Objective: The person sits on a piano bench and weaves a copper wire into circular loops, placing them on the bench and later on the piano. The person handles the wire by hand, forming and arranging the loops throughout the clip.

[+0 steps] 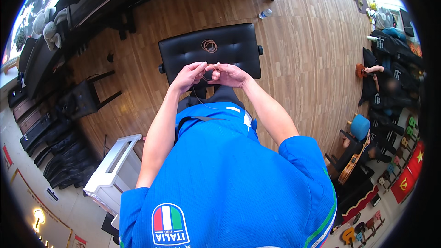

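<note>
My left hand and my right hand meet above a padded black bench, both with fingers pinched on a thin coppery string. Part of it loops below my hands, and a thin dark end hangs down toward my lap. Just where my fingertips come together, the detail is too small to make out. A separate coil of coppery string lies on the bench seat beyond my hands.
A large black piano runs along the upper left. A water bottle is on the wooden floor. A white piano and black cases are at left. People with stringed instruments sit at right near a blue chair.
</note>
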The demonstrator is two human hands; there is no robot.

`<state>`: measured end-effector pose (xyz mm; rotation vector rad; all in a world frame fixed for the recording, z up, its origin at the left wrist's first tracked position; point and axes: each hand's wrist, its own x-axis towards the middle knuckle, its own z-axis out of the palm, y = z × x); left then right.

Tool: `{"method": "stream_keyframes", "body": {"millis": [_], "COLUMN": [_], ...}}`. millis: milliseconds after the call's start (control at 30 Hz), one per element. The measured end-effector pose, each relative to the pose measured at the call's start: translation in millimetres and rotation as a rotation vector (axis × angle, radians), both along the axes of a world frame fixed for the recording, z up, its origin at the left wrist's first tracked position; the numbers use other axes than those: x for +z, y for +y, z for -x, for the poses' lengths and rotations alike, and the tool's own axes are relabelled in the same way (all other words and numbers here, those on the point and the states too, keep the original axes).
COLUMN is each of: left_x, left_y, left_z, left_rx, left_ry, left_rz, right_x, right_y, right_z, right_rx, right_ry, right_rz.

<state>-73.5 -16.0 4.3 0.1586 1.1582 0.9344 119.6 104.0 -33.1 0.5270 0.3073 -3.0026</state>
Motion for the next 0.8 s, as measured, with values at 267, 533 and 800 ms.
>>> {"method": "stream_keyframes", "body": {"millis": [267,533,800], "left_x": [0.7,-6.9,-10.4], "left_y": [-2.5,1.9,-0.3], "left_z": [-8.7,-26.4,-24.8], "left_rx": [-0.049,0.042,0.090], "left_ry": [0.316,0.459,0.321], "left_rz": [0.064,0.137,0.104], "right_x": [-9.1,-26.2,-12.4], "right_y": [0.9,-16.7,-15.4], "right_z": [10.6,18.9,12.2], "right_rx": [0.020,-0.219,-0.126], "right_ry": [-0.356,-0.517,-0.538], "right_rz": [-0.667,-1.041,-0.644]}}
